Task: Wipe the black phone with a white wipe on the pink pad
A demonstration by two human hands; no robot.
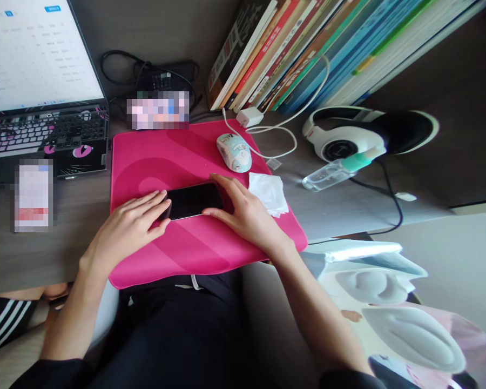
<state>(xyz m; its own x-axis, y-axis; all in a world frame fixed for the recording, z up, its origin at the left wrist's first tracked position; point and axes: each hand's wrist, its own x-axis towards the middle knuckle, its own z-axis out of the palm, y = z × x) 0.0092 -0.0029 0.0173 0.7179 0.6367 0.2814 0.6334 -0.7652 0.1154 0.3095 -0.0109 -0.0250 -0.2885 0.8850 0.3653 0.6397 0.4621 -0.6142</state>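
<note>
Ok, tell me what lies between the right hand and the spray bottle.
The head view shows a white tissue or cloth, then desk, between the right hand and the spray bottle.

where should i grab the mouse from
Probably from above and the near end, right hand pinching its two long sides: the mouse is rounded, longer than wide, and sits just beyond that hand. Watch the white cable running close by its right side.

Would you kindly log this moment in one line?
left hand: on phone, left end; right hand: on phone, right end; mouse: on mat
</note>
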